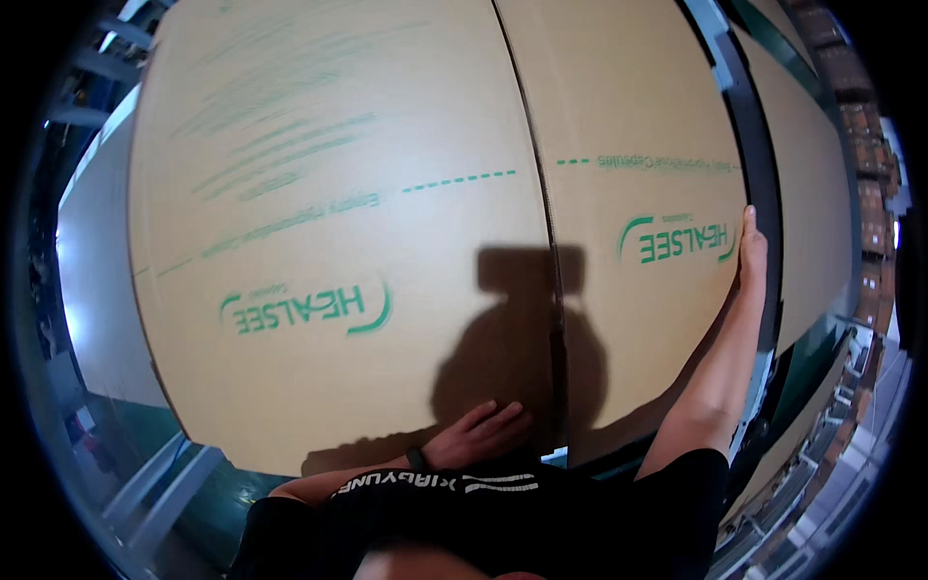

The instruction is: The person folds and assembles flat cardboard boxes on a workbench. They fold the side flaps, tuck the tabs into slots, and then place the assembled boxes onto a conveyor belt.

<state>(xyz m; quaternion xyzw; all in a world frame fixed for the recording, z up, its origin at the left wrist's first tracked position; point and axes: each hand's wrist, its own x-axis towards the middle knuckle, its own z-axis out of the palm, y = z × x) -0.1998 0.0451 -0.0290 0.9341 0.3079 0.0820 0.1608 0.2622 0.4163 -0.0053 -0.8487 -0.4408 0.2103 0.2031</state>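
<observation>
Cardboard fills my whole view: a big flattened corrugated carton sheet [387,193], tan with green printing and a dashed green line, held up right in front of my face. A fold crease runs down it just right of centre, with my head's shadow across it. My left hand [480,433] lies flat against the lower edge near that crease, fingers spread and pressing on the face of the board. My right hand [751,253] reaches up along the right edge, fingers extended and hooked on the rim, the arm stretched nearly straight.

Handling this well, I reckon, means keeping one hand low and one on the far edge so the panel cannot twist, and folding along the crease rather than buckling the board.

Behind the right edge sits a dark frame [764,193] and another tan sheet [812,193] beyond it. Far right, stacked brown cartons [875,193] line shelving. On the left a pale grey panel [97,290] stands close. The sheet itself blocks my sight of anything ahead.
</observation>
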